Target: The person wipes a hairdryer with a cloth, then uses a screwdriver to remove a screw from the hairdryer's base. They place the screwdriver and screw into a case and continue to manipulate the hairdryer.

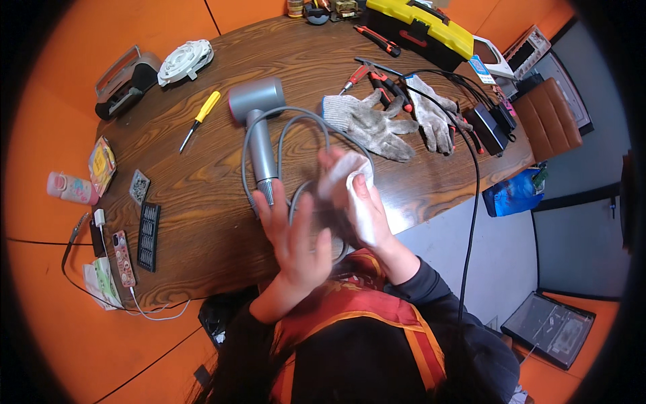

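My left hand (298, 244) is raised over the near table edge, fingers stretched and spread, with nothing in it. Beside it, my right hand (378, 225) is closed on a crumpled white cloth or tissue (350, 176); its fingertips are smeared by motion. Just beyond my left fingertips lies a grey hair dryer (261, 143), its barrel pointing away and its handle toward me. The dryer's grey cord (281, 124) loops around the handle and runs behind both hands. Two soiled grey work gloves (377, 124) lie flat to the right of the dryer.
On the wooden table (195, 195) lie a yellow screwdriver (202, 118), a black bit case (149, 237) and a phone (124, 258). Black adapters (489, 128) with cables sit at the right edge. A yellow-black toolbox (424, 34) stands at the back, near a red-handled screwdriver (355, 78).
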The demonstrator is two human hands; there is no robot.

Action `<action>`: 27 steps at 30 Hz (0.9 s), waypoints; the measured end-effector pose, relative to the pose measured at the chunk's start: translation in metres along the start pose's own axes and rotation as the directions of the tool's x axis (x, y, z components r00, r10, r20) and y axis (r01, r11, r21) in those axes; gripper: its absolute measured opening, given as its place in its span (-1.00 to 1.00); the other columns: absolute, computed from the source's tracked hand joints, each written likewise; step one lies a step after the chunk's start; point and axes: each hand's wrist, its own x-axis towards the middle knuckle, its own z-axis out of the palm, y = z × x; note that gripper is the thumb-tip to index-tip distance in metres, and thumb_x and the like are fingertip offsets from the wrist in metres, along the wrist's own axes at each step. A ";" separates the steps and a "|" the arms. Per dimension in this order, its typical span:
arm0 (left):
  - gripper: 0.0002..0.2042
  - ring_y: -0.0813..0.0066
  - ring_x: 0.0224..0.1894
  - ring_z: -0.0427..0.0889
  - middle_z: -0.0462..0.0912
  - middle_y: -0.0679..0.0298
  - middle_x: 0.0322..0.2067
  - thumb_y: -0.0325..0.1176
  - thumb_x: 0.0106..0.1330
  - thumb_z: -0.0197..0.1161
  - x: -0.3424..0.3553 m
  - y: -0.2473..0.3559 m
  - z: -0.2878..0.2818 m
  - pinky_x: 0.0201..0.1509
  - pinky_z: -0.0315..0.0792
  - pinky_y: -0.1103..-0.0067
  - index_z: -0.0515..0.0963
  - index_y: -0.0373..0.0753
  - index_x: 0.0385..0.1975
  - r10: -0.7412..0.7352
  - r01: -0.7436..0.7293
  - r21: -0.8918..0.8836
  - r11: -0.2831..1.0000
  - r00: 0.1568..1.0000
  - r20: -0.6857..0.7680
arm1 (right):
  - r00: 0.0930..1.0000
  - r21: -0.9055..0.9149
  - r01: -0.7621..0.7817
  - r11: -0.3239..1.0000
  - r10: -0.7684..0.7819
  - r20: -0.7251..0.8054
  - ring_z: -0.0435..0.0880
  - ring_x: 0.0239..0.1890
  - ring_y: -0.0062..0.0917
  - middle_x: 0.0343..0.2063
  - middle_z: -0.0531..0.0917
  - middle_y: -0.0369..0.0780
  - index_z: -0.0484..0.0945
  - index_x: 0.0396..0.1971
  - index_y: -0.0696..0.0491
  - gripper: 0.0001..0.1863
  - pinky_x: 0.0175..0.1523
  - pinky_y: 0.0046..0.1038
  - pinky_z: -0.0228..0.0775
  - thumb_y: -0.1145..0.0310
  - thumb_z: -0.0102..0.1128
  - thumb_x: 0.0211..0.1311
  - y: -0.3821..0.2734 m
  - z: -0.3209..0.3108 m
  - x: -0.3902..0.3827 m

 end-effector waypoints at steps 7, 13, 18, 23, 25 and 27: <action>-0.19 0.22 0.17 0.22 0.11 -0.06 0.16 0.08 0.19 -0.03 0.001 0.035 0.025 0.28 0.03 0.44 -0.12 -0.49 0.21 -0.618 0.311 -0.924 0.222 0.778 0.113 | 0.984 -0.032 -0.106 0.994 0.110 0.141 0.36 0.10 -0.33 0.09 0.30 -0.02 -0.06 0.23 0.05 -0.29 0.14 -0.41 0.22 -0.07 -0.13 0.24 0.005 0.025 -0.020; -0.40 -0.12 0.25 0.07 0.04 -0.26 0.19 -0.08 0.25 -0.10 -0.024 0.003 0.036 0.23 -0.06 0.15 0.00 -0.22 0.24 0.238 -0.211 -0.566 0.797 0.971 -0.027 | 0.927 0.266 -0.145 0.953 0.037 0.373 0.53 -0.31 -0.35 -0.32 0.50 -0.10 0.27 -0.06 0.15 -0.63 -0.20 -0.39 0.39 0.17 -0.27 0.34 0.019 -0.010 -0.023; -0.44 -0.22 0.20 0.13 0.08 -0.28 0.16 -0.15 0.26 -0.06 -0.035 0.002 0.055 0.17 0.01 0.02 0.01 -0.16 0.23 0.182 -0.156 -0.565 0.810 0.983 -0.011 | 0.961 -0.482 -0.094 0.871 -0.048 -0.274 0.46 -0.47 -0.19 -0.52 0.47 -0.11 0.34 -0.34 0.15 -0.60 -0.28 -0.34 0.31 0.12 -0.38 0.34 0.028 -0.003 -0.025; -0.43 -0.23 0.23 0.08 0.03 -0.27 0.19 -0.18 0.24 -0.01 -0.030 -0.004 0.039 0.26 -0.06 0.07 0.01 -0.13 0.24 0.351 -0.360 -0.492 0.792 0.929 -0.115 | 0.866 0.315 -0.054 0.948 0.201 -0.458 0.49 -0.37 -0.44 -0.51 0.50 -0.20 0.36 -0.38 0.10 -0.25 -0.13 -0.36 0.30 -0.28 -0.66 0.22 0.005 0.006 -0.019; -0.38 -0.23 0.27 -0.03 -0.06 -0.28 0.22 0.00 0.25 -0.06 -0.028 -0.006 0.041 0.29 -0.19 0.10 0.06 -0.18 0.24 0.108 -0.089 -0.621 0.778 0.994 -0.006 | 0.988 0.285 -0.154 0.946 0.147 0.048 0.45 -0.03 -0.33 -0.05 0.44 -0.03 0.21 0.05 0.09 -0.26 0.10 -0.35 0.21 -0.27 -0.57 0.23 0.000 0.007 -0.026; -0.41 -0.20 0.30 -0.14 -0.14 -0.27 0.24 0.06 0.24 -0.09 -0.031 -0.001 0.045 0.27 -0.23 0.04 0.10 -0.07 0.23 0.286 -0.215 -0.591 0.778 0.958 0.029 | 0.989 0.027 -0.145 0.989 0.145 0.021 0.48 -0.22 -0.40 -0.23 0.46 -0.12 0.26 -0.04 0.08 -0.39 -0.10 -0.44 0.30 -0.17 -0.44 0.27 0.001 0.000 -0.029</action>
